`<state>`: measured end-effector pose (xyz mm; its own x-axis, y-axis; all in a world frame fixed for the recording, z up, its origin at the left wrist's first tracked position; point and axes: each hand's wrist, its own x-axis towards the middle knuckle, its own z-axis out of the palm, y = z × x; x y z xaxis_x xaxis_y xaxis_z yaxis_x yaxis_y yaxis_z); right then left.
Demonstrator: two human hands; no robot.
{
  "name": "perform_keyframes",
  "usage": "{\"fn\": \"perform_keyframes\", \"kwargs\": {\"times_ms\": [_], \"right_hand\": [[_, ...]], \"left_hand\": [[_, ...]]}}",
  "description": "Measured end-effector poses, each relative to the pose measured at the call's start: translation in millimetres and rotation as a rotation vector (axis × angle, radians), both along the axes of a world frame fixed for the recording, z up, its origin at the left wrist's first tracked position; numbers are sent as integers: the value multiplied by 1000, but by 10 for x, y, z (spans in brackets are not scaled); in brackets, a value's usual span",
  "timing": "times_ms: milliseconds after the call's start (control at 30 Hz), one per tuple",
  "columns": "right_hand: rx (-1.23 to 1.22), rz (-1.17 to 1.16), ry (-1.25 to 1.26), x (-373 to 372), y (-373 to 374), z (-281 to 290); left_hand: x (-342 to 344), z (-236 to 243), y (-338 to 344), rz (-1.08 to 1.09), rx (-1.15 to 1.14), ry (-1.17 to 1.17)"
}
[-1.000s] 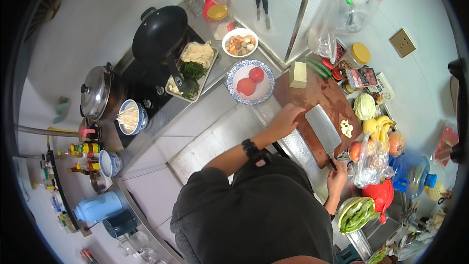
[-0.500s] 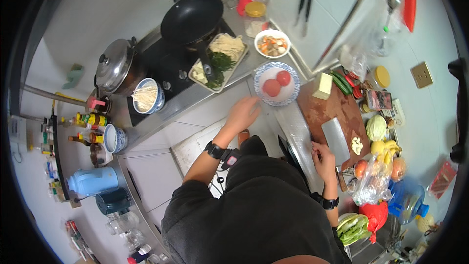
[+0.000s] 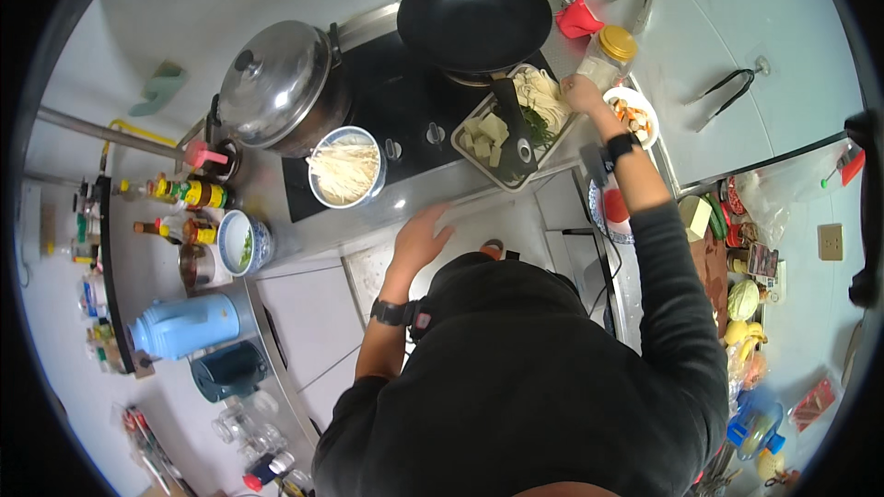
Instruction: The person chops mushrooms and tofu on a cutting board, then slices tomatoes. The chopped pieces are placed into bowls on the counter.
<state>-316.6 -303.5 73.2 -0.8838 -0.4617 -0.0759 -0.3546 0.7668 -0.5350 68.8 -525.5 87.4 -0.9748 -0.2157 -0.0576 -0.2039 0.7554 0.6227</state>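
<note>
My right hand [image 3: 583,95] reaches across to the right edge of a rectangular tray [image 3: 513,186], beside the pale noodles [image 3: 538,92]. Its fingers look curled; whether they grip the rim or something small I cannot make out. Also on the tray are white tofu-like chunks [image 3: 485,135] and dark green leaves [image 3: 536,126], partly covered by the wok's dark handle [image 3: 513,124]. My left hand [image 3: 421,241] hovers over the floor in front of the counter, fingers apart and holding nothing. The black wok [image 3: 474,18] stands on the stove behind the tray.
A lidded steel pot [image 3: 276,83] and a bowl of thin white mushrooms [image 3: 346,168] stand left. By my right forearm are a yellow-lidded jar [image 3: 610,53], a bowl of orange and white pieces [image 3: 633,117] and a patterned plate [image 3: 599,212] with red tomatoes. A cutting board [image 3: 711,271] lies right.
My right hand has left the counter by the cleaver and cutting board and stretched forward to the tray. My left hand stays open over the floor. The view has turned toward the stove.
</note>
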Motion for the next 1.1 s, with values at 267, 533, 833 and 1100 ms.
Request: {"fn": "perform_keyframes", "kwargs": {"times_ms": [267,533,833,1100], "right_hand": [[268,-448,-173,-335,-306,-262],[-166,-318,252,35,-189,-347],[-49,-32,308,474,-18,-244],[-83,-33,114,1165,297,247]], "left_hand": [[139,-72,-461,69,98,-200],[-227,-225,-511,-176,141,-182],[-640,-196,-344,-421,14,-195],[-931,-189,35,-608,280,-282]]}}
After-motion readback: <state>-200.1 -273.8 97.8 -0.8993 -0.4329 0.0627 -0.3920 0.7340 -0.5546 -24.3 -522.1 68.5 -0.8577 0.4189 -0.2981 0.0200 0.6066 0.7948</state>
